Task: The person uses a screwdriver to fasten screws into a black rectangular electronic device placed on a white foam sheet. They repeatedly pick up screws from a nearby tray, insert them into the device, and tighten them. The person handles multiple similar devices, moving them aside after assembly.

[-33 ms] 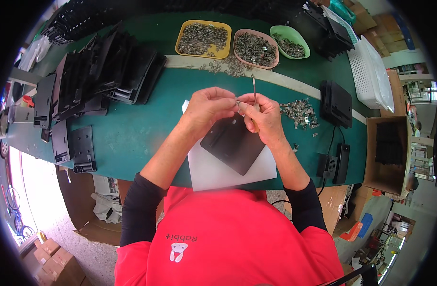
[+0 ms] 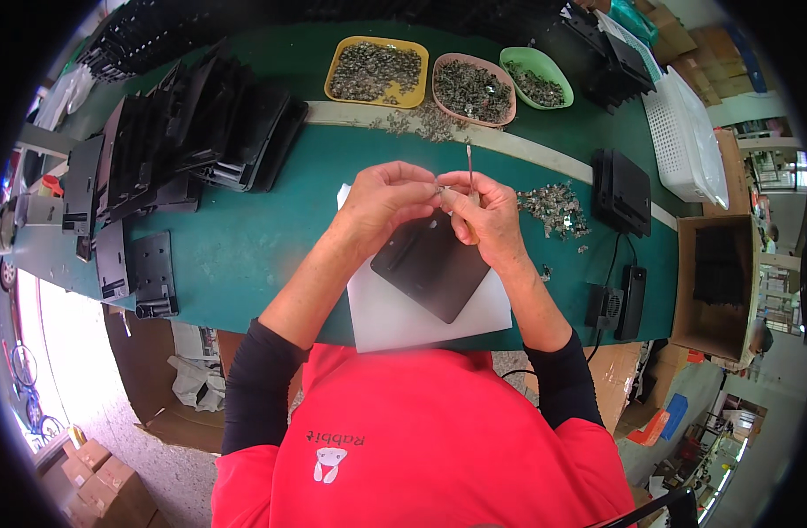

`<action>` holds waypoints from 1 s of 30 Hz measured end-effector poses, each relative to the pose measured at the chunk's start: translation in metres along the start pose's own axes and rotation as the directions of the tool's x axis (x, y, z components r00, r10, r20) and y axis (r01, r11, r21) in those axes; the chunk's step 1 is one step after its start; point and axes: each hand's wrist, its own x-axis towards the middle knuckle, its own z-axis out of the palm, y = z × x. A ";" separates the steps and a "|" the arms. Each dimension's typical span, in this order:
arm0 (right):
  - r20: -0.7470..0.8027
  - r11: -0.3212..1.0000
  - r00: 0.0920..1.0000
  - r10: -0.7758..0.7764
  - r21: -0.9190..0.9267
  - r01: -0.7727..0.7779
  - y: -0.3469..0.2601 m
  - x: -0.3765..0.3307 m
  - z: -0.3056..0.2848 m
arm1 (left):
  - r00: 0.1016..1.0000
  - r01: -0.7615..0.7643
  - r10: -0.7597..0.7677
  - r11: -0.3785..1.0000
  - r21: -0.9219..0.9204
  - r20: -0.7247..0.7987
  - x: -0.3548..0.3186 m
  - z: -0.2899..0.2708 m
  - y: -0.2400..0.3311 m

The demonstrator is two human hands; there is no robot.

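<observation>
Both of my hands meet over a black plastic panel [image 2: 440,275], which lies on a white foam sheet [image 2: 401,321] at the front of the table. The fingertips of my left hand [image 2: 387,201] pinch a small metal part [image 2: 440,190], mostly hidden by the fingers. My right hand [image 2: 491,216] is closed round a screwdriver [image 2: 470,164], its shaft pointing away from me. The thumb and forefinger of that hand also touch the small metal part. A loose heap of small metal parts [image 2: 555,208] lies right of my right hand.
Yellow [image 2: 331,92], pink [image 2: 437,95] and green [image 2: 506,58] trays of small metal parts stand at the back. Stacked black panels [image 2: 179,132] fill the left. A black panel stack [image 2: 621,192], a black corded device [image 2: 632,299] and a white basket [image 2: 671,132] are at the right.
</observation>
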 end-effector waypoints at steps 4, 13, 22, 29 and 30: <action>0.042 0.970 0.996 -0.082 -0.227 0.089 0.002 -0.003 -0.002 | 0.998 0.052 -0.053 0.998 -0.027 -0.026 -0.002 -0.003 -0.001; 0.031 0.852 0.955 -0.294 -0.444 0.277 0.013 -0.001 0.002 | 0.980 -0.166 0.189 0.942 0.291 -0.054 -0.007 0.005 -0.006; -0.073 0.994 0.997 0.039 -0.097 -0.046 -0.005 -0.004 0.011 | 0.890 -0.355 0.456 0.717 0.599 -0.018 -0.017 0.022 -0.005; -0.073 0.956 0.991 0.113 0.278 -0.088 0.006 0.001 0.013 | 0.859 -0.425 0.510 0.755 0.499 -0.040 -0.013 0.017 -0.016; -0.081 0.946 0.988 0.128 0.310 -0.097 0.006 0.001 0.012 | 0.842 -0.446 0.538 0.726 0.524 -0.029 -0.014 0.018 -0.016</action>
